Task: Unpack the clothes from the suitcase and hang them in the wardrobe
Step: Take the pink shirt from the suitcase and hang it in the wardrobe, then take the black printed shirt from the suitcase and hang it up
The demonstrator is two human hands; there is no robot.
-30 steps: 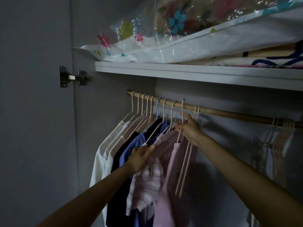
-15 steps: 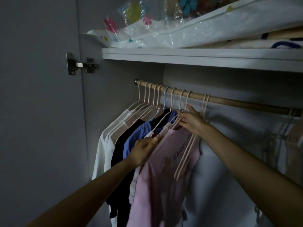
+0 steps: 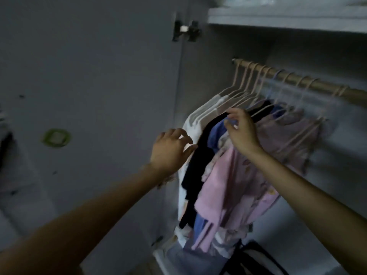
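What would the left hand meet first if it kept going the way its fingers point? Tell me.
Probably the white garments hanging at the rail's left end, with the black garment just beside them. The left hand already looks near them, though blur hides depth.

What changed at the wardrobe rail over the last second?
The right hand let go of the hanger neck and drew back; the left hand released the pink garment and hangs loose. The view swung left and down. The clothes stay hanging on the rail.
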